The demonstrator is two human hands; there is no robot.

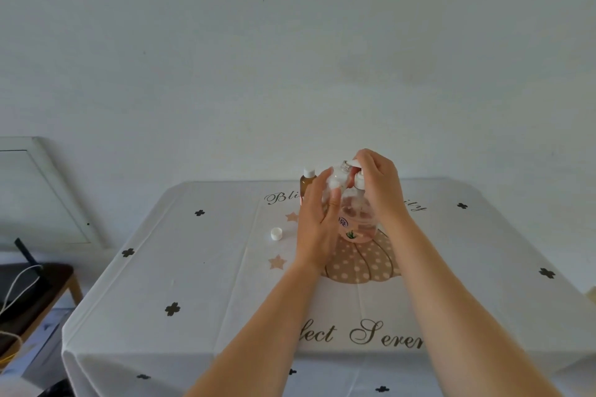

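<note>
A large clear pump bottle (358, 222) of pinkish liquid stands on the table's middle. My right hand (379, 185) sits on top of it, fingers curled over the white pump head (355, 164). My left hand (317, 224) grips a small clear bottle (338, 175), uncapped and tilted, with its open neck up against the pump's spout. A loose white cap (276, 233) lies on the cloth to the left of both hands.
An amber bottle (306, 185) with a white cap stands behind my left hand. The table wears a white printed cloth (193, 284) and backs onto a wall. A dark wooden stool (35, 296) with cables stands at the left.
</note>
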